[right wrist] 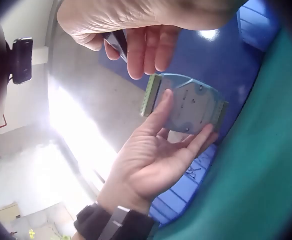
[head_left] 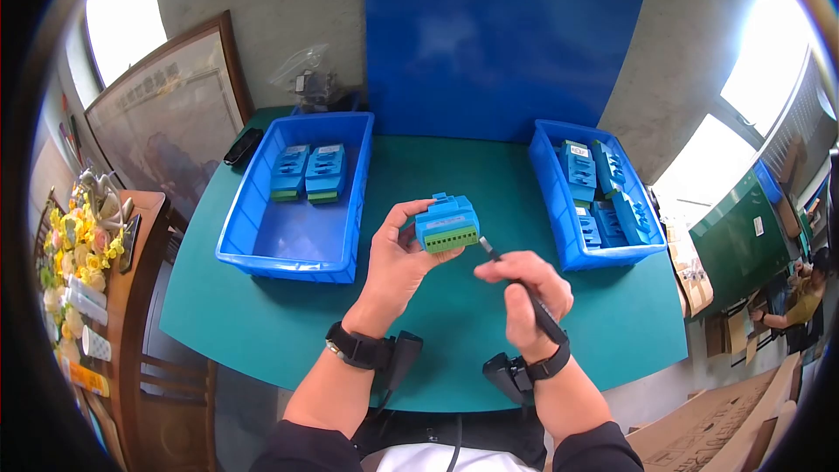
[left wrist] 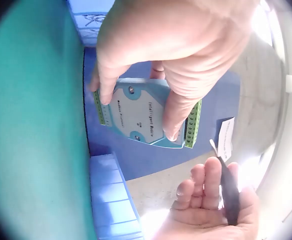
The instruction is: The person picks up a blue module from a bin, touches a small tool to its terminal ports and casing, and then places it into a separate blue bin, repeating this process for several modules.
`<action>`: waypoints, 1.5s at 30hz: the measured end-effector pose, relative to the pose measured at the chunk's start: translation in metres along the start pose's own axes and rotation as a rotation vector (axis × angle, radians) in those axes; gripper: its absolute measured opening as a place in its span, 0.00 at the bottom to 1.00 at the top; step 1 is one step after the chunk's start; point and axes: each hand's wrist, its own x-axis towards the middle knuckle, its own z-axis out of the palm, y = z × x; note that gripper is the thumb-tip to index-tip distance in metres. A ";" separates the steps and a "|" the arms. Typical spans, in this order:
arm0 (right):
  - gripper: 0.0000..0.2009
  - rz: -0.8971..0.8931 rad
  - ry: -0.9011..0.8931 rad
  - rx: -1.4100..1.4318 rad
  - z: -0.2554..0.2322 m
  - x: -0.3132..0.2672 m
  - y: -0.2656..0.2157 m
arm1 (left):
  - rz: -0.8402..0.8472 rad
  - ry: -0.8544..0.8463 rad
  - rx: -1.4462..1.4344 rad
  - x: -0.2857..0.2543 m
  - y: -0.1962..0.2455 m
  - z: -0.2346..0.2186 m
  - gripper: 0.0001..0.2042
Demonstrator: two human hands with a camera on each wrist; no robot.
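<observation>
Raised over the table, the left hand [head_left: 395,264] [left wrist: 171,55] [right wrist: 153,155] grips a blue module [head_left: 447,217] [left wrist: 140,114] [right wrist: 192,102] by its two ends. A green terminal strip [head_left: 452,240] [left wrist: 193,125] [right wrist: 151,95] runs along one end, facing the right hand in the head view. To the right of the module, the right hand [head_left: 531,297] [left wrist: 211,205] [right wrist: 151,30] holds a black pen-like tool [head_left: 544,315] [left wrist: 229,192] [right wrist: 117,42]. Its light tip points at the strip, apart from it in the head view.
At the left of the green table [head_left: 437,323] a blue bin [head_left: 288,249] holds two modules [head_left: 326,170]. Another blue bin [head_left: 603,255] at the right holds several modules [head_left: 579,166]. A black object [head_left: 243,147] lies beside the left bin. Behind stands a blue panel [head_left: 507,44].
</observation>
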 end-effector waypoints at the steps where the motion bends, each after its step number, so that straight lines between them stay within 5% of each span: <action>1: 0.07 0.007 -0.039 0.015 0.002 -0.002 -0.001 | -0.007 0.002 0.000 0.001 -0.002 -0.002 0.26; 11: 0.07 0.200 0.130 -0.037 -0.002 -0.004 0.002 | 0.001 0.035 -0.040 0.002 -0.006 -0.004 0.25; 15: 0.14 0.248 0.232 -0.123 0.007 -0.002 0.014 | -0.179 0.062 0.010 0.004 -0.008 -0.012 0.19; 17: 0.14 0.087 0.121 -0.389 0.005 0.000 0.033 | -0.305 0.020 -0.008 0.002 0.000 -0.011 0.22; 20: 0.13 0.370 0.032 -0.159 0.006 -0.005 0.029 | -0.392 -0.037 0.081 0.001 0.001 -0.010 0.26; 26: 0.09 0.418 0.158 0.075 0.009 -0.013 0.037 | -0.261 -0.060 0.114 -0.003 -0.002 -0.003 0.24; 30: 0.08 0.564 0.319 0.089 0.000 -0.010 0.047 | -0.147 -0.064 0.295 0.006 0.042 -0.014 0.21; 34: 0.09 0.567 0.262 0.009 -0.002 -0.010 0.047 | -0.104 -0.064 0.678 0.014 0.117 -0.052 0.19; 40: 0.10 0.492 0.170 -0.074 0.003 -0.010 0.043 | -0.529 0.120 1.087 0.029 0.151 -0.146 0.22; 45: 0.11 0.534 0.172 -0.046 0.000 -0.011 0.045 | -0.821 0.153 1.068 0.029 0.147 -0.171 0.24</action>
